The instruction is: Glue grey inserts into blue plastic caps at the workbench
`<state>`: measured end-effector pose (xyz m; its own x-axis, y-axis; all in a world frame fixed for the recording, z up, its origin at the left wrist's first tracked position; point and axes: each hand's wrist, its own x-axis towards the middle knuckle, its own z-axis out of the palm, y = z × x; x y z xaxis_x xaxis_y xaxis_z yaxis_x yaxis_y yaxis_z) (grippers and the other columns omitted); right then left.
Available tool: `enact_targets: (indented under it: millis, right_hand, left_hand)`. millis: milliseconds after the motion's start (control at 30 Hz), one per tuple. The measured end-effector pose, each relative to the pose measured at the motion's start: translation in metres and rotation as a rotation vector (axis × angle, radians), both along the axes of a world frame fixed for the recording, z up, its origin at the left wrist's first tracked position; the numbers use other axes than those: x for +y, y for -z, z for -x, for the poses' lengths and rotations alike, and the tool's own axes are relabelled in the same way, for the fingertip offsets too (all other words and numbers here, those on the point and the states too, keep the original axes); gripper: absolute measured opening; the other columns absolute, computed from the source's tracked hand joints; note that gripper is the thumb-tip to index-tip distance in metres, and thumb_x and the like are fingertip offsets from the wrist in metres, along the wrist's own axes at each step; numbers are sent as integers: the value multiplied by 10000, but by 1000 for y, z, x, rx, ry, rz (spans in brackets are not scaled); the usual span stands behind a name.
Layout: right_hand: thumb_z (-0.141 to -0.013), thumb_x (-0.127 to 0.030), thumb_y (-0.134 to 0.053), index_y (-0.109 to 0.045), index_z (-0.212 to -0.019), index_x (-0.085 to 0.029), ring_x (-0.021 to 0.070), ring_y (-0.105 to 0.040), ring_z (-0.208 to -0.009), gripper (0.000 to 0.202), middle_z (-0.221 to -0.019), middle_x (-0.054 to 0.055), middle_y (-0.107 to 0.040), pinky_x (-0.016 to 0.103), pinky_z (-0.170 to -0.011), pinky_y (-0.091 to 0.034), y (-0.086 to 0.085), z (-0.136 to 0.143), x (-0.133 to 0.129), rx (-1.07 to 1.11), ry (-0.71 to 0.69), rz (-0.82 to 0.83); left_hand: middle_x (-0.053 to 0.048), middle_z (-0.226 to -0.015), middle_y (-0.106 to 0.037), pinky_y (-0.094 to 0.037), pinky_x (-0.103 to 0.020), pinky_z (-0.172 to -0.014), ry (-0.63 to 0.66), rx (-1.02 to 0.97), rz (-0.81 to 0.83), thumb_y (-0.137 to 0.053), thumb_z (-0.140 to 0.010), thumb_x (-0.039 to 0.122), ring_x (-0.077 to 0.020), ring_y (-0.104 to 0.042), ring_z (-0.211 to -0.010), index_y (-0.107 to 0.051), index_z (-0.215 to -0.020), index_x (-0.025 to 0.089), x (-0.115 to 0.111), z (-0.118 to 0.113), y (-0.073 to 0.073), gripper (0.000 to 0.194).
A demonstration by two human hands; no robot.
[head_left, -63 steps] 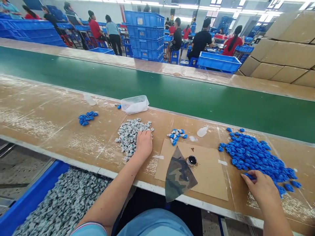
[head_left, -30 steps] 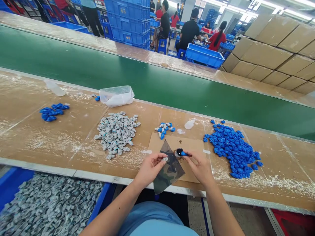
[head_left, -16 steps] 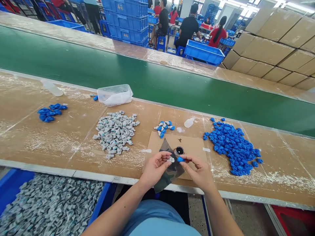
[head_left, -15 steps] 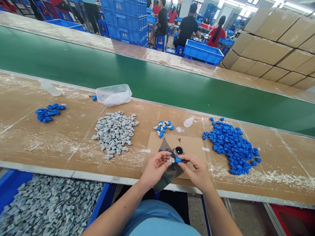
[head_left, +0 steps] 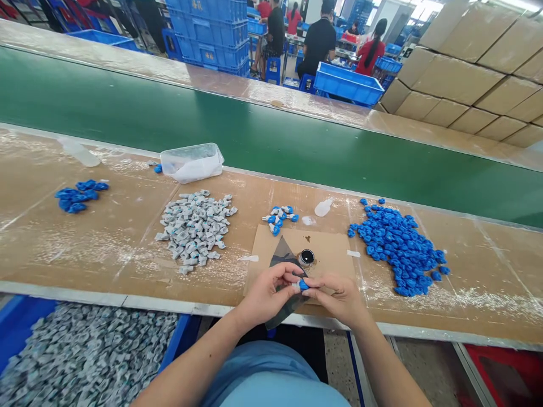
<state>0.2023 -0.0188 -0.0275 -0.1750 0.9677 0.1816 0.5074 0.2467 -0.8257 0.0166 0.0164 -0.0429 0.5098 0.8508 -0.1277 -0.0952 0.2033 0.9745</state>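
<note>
Fingers [head_left: 324, 281] pinched narrow, nearly tip to tip
Left hand [head_left: 263, 294] holds the grey piece [head_left: 296, 286], right hand [head_left: 343, 299] the blue piece [head_left: 304, 285]; the earlier gap between them is gone.

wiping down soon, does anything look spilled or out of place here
Yes: dark blotches mark the cardboard sheet beyond and beside the small open pot. Its contents look black, so these may be drips.
</note>
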Motion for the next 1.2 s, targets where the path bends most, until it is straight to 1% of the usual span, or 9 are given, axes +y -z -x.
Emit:
enact_targets:
  millis: [200, 300, 367, 500, 567, 733, 1000, 1100, 1200]
  right_hand:
    - [-820, -310, -644, -741, -886, -273, 165, -698, -708, 123, -810, 21, -748, 276, -649, -572, 8, 8, -4, 35, 103, -55]
    - [-824, -314, -628, -721, -934, -260, 169, -688, -774, 154, -871, 31, -740, 293, -713, -566, 10, -7, -1, -24, 115, -70]
    - [-839, -322, -581, -709, -919, -234, 172, -672, -769, 175, -869, 48, -729, 301, -711, -556, 12, -31, 1, -97, 261, -100]
    - [-802, -355, -512, -683, -899, -167, 195, -636, -689, 272, -852, 107, -699, 349, -681, -536, 21, -95, 2, -358, 759, -45]
    - [-768, -350, -498, -672, -900, -157, 205, -627, -701, 291, -859, 120, -688, 370, -714, -525, 26, -118, 4, -445, 850, 17]
    - [-710, -383, -489, -640, -802, -175, 221, -610, -725, 273, -799, 117, -661, 397, -769, -495, 30, -133, 11, -477, 856, 66]
    - [-591, -539, -515, -593, -764, -207, 251, -623, -682, 382, -761, 90, -668, 385, -655, -477, 37, -134, 13, -413, 846, 184]
    - [-542, -620, -556, -662, -770, -200, 258, -623, -639, 489, -707, 83, -670, 394, -629, -476, 41, -138, 8, -366, 855, 190]
    - [-491, -638, -621, -705, -740, -193, 246, -617, -605, 517, -636, 67, -664, 385, -610, -485, 39, -138, 0, -266, 874, 219]
  left_hand:
    - [-48, -821, -690, -534, -304, -769, -51, -66, 122, -712, -707, 351, -167, -664, -800, -585, -930, 177, -2, -12, 5, 310]
    - [-36, -809, -687, -545, -312, -754, -41, -3, 95, -696, -703, 338, -166, -663, -783, -580, -942, 185, 8, -9, 7, 307]
    - [-37, -820, -687, -550, -322, -756, -96, 71, 28, -684, -689, 334, -171, -661, -787, -590, -928, 186, 22, -2, 8, 297]
    - [-32, -803, -678, -549, -343, -750, -272, 283, -133, -655, -648, 317, -181, -651, -758, -605, -874, 190, 60, 17, 12, 264]
    - [-26, -769, -667, -544, -346, -732, -316, 387, -185, -643, -626, 302, -184, -642, -729, -609, -848, 188, 78, 23, 13, 251]
    - [-26, -742, -659, -541, -326, -684, -375, 481, -240, -615, -650, 270, -184, -645, -701, -595, -875, 177, 106, 22, 14, 245]
    - [-105, -1003, -661, -551, -302, -703, -496, 582, -316, -606, -698, 105, -173, -663, -782, -568, -972, 148, 115, 9, 20, 279]
    - [-99, -1032, -648, -550, -299, -686, -511, 628, -355, -606, -701, 77, -158, -655, -739, -578, -987, 153, 110, 20, 16, 297]
    - [-84, -993, -647, -529, -355, -785, -522, 681, -400, -589, -696, 47, -183, -638, -795, -601, -939, 160, 94, 46, 6, 268]
